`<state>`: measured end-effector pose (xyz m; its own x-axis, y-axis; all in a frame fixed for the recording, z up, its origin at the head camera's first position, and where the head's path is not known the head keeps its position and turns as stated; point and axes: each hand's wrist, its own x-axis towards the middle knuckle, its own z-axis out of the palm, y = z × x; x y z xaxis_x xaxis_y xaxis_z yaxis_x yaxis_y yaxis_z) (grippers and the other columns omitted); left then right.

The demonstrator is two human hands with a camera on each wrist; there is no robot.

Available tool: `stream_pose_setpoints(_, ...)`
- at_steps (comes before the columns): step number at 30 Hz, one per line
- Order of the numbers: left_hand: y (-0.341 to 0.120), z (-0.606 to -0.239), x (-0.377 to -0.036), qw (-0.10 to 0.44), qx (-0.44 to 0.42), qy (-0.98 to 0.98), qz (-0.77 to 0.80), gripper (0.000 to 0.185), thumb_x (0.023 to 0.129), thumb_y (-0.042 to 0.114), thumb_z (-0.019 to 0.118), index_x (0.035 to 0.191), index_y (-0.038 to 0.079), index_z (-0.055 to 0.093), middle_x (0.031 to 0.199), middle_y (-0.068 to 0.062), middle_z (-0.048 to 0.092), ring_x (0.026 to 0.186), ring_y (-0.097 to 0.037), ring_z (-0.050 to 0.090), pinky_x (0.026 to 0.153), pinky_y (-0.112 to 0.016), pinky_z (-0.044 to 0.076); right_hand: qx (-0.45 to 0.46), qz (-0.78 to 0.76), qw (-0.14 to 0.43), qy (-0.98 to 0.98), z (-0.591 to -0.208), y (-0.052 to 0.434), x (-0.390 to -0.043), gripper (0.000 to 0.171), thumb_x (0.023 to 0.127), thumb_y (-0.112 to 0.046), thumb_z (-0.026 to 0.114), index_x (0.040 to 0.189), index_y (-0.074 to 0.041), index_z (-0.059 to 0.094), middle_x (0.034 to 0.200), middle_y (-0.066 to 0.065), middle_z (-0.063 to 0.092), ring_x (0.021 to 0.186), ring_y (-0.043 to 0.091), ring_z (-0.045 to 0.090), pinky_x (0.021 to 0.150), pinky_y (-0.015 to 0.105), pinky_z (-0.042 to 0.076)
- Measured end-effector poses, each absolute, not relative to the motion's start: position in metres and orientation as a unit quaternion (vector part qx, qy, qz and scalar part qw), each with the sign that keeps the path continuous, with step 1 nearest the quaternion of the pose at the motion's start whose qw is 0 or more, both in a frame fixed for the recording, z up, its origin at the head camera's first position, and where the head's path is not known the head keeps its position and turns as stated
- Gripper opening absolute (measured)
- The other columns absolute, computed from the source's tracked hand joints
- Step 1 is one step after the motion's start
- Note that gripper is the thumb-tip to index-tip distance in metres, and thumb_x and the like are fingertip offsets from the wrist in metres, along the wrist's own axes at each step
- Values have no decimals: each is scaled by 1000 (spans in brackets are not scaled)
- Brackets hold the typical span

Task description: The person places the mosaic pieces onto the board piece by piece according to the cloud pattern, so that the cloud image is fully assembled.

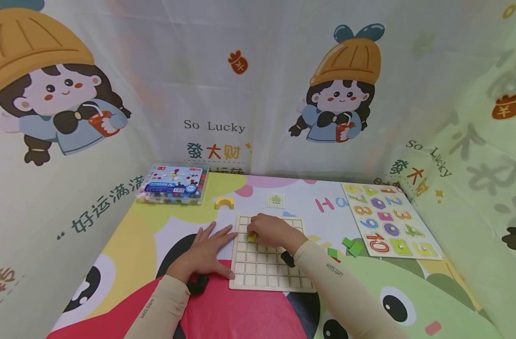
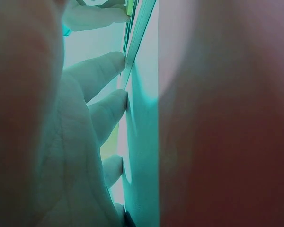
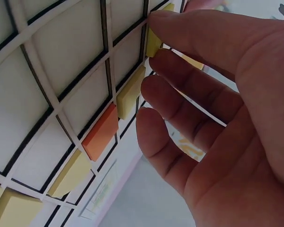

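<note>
A wooden grid board (image 1: 262, 281) lies on the table in front of me. My left hand (image 1: 204, 254) rests along its left side, fingers spread and straight, the thumb at the lower left corner. Over the upper left cells, my right hand (image 1: 274, 231) pinches a yellow square tile (image 1: 251, 237) between thumb and forefinger. The right wrist view shows that yellow tile (image 3: 154, 40) at a cell by the fingertips. Beyond it, an orange tile (image 3: 102, 133) and several yellow tiles (image 3: 71, 173) sit in cells; the hand hides them in the head view.
Green tiles (image 1: 356, 248) lie right of the board, near a number puzzle board (image 1: 404, 235). Behind the grid are a small pattern card (image 1: 276, 200) and a yellow arch block (image 1: 224, 203). A clear plastic case (image 1: 173, 184) stands at the back left.
</note>
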<state>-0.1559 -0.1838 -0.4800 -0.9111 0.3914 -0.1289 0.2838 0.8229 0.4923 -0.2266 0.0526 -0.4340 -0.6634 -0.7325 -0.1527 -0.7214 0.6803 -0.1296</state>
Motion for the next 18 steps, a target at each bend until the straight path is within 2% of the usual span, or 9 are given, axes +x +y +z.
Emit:
stream_pose_setpoints(10, -184, -483, -158, 114, 187, 946, 240, 114, 64, 64, 93, 162, 31, 45, 176, 2, 30, 165, -45, 4, 128, -74, 0, -390, -42, 88, 916, -437, 51, -226, 14, 96, -12, 78, 109, -17, 83, 106, -3, 76, 99, 12, 64, 97, 29, 59)
stream_pose_setpoints(18, -186, -485, -160, 114, 183, 946, 241, 115, 64, 63, 94, 162, 31, 44, 176, 2, 28, 165, -45, 3, 129, -73, 0, -366, -43, 98, 924, -434, 49, -223, 18, 98, -15, 76, 115, -17, 82, 108, -1, 74, 98, 13, 62, 97, 30, 59)
